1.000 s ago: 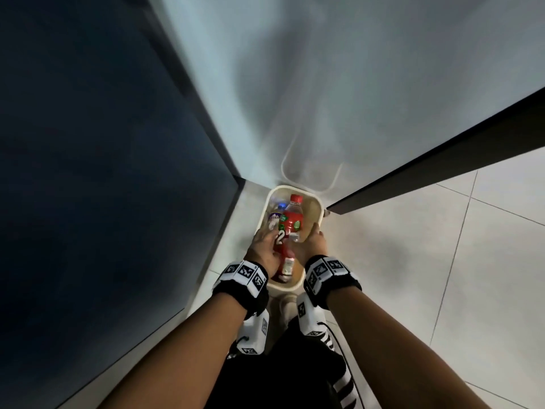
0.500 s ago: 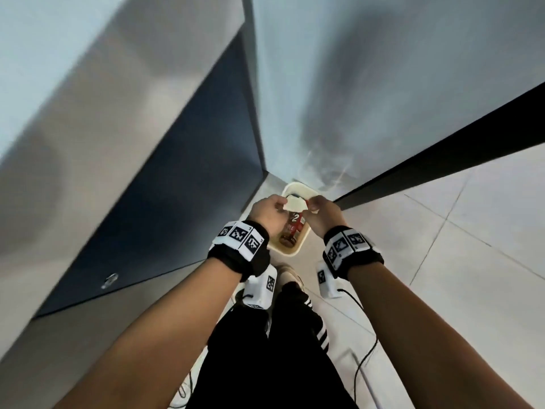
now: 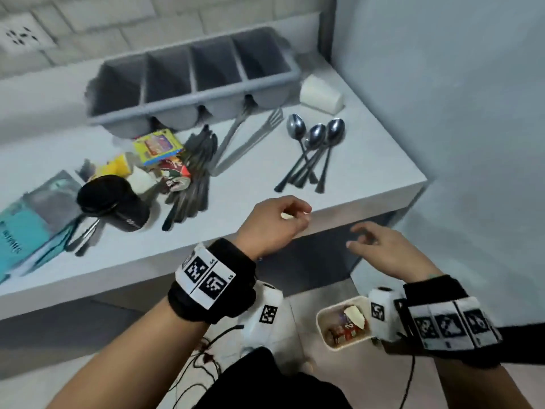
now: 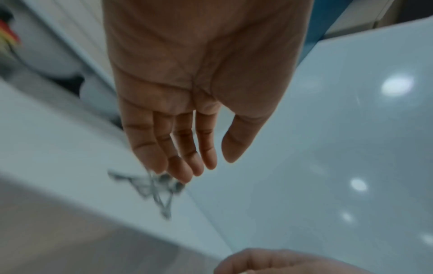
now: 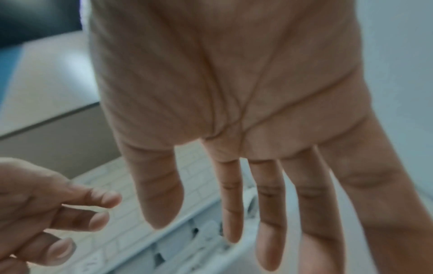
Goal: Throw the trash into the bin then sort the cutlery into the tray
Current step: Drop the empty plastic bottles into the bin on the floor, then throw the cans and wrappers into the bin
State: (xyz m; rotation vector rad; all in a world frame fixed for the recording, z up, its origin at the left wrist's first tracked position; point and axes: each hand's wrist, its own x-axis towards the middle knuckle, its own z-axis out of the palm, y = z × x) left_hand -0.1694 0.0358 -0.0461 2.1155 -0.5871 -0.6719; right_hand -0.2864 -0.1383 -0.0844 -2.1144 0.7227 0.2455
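Observation:
A grey four-compartment cutlery tray (image 3: 191,81) stands at the back of the white table (image 3: 368,160). Three spoons (image 3: 312,149) lie right of centre, with two forks (image 3: 244,143) and a dark pile of knives (image 3: 191,178) to their left. Trash sits at the left: a yellow packet (image 3: 156,146), a red wrapper (image 3: 174,175), a black cup (image 3: 115,202) and a toppled white cup (image 3: 321,94). The cream bin (image 3: 324,335) on the floor holds bottles and paper. My left hand (image 3: 295,214) (image 4: 208,166) hovers over the table's front edge, fingers relaxed, empty. My right hand (image 3: 358,237) (image 5: 211,237) is open below the edge.
A teal packet (image 3: 20,231) lies at the table's left end. A blue-grey wall (image 3: 457,98) closes the right side, a tiled wall with a socket (image 3: 20,36) the back. Cables (image 3: 206,352) trail on the floor by my legs.
Both hands were down at the bin with trash. They have lifted away empty, and the view has swung up to the table with the cutlery.

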